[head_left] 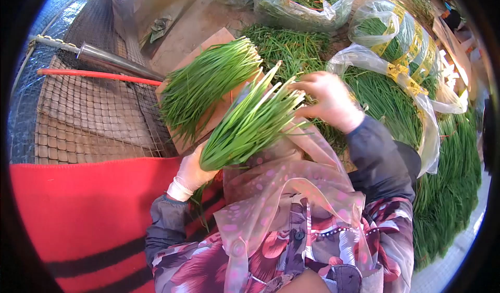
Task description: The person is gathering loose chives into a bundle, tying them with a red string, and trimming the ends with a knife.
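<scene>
A bunch of green chives (250, 124) lies slanted across my lap, its pale stem ends up to the right. My left hand (192, 170), in a thin whitish glove, is wrapped round the leafy lower end. At the stem ends my right hand (330, 100), also gloved, has its fingers bent and pinched on a few chive stems; its fingertips are slightly blurred. Just beyond the bunch, a second pile of chives (211, 82) rests on a board (221, 37), with its pale ends to the upper right.
Loose green clippings (284, 48) are heaped behind the board. Clear plastic bags (307, 17) of greens stand at the back, and a taped bag (401, 43) lies right. More long chives (450, 189) spread on the far right. A red blanket (83, 199), metal pipe (117, 61) and netting (94, 116) are left.
</scene>
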